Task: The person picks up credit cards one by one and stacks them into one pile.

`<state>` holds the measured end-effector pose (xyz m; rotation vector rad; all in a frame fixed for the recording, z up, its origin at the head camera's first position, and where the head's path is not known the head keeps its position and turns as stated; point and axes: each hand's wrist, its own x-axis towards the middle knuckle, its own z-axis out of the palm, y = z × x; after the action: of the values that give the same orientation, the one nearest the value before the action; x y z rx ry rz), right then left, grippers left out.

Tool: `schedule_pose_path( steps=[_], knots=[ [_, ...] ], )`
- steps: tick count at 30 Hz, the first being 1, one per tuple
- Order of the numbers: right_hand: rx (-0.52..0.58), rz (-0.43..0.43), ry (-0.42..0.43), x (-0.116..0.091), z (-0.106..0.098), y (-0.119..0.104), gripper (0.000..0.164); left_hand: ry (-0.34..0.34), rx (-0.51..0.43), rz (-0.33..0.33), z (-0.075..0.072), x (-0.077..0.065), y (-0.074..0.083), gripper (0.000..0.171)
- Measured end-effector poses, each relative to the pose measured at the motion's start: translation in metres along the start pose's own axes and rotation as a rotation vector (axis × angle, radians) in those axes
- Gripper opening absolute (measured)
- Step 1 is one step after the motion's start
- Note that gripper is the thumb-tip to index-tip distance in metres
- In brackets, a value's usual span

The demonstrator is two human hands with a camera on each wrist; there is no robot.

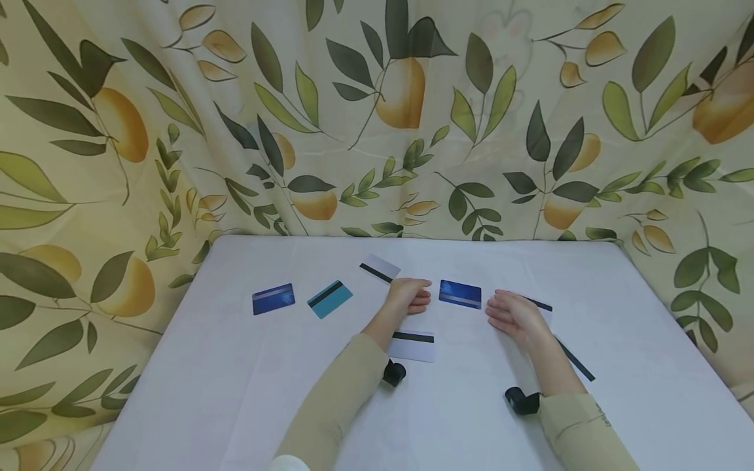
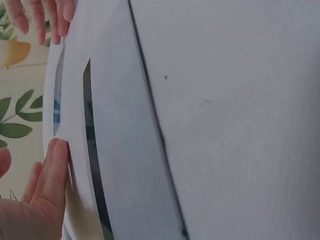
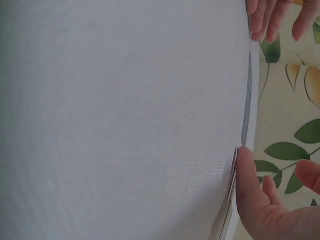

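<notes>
A blue card with a pale stripe [image 1: 460, 294] lies on the table between the two hands. My left hand [image 1: 408, 296] is just left of it, with fingers extended and apart from the card. On the other side my right hand [image 1: 518, 315] has its fingers pointing toward the same card, and nothing is seen in it. A pale card with a black stripe [image 1: 381, 266] is partly covered by the left hand. Another striped white card [image 1: 413, 348] lies by the left wrist. Behind the right hand a striped card [image 1: 542, 305] is partly hidden.
Further left lie a second blue card [image 1: 273, 299] and a teal card with a black stripe [image 1: 330, 299]. A black stripe [image 1: 574, 358] shows beside the right forearm. Leaf-and-fruit patterned cloth [image 1: 365, 170] hangs behind the white table [image 1: 194, 392].
</notes>
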<state>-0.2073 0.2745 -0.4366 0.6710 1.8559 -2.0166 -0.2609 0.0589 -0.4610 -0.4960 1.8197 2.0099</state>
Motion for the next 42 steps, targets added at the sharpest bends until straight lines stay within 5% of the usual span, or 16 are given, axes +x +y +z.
schedule_pose_path(
  steps=[14, 25, 31, 42],
  knots=[
    [0.076, 0.004, -0.074, 0.001, -0.001, 0.001, 0.062, -0.046, -0.053, -0.017, 0.013, -0.002, -0.008, 0.034],
    [0.068, -0.004, -0.073, 0.001, -0.001, -0.001, 0.061, 0.018, -0.069, 0.023, 0.018, 0.000, -0.012, 0.033],
    [0.064, -0.010, -0.075, 0.002, -0.001, -0.002, 0.059, -0.028, -0.093, 0.023, 0.019, -0.001, -0.012, 0.035],
    [0.279, 0.073, -0.070, 0.010, -0.007, 0.000, 0.062, -0.079, -0.206, -0.013, 0.018, -0.001, -0.012, 0.032]
  ],
)
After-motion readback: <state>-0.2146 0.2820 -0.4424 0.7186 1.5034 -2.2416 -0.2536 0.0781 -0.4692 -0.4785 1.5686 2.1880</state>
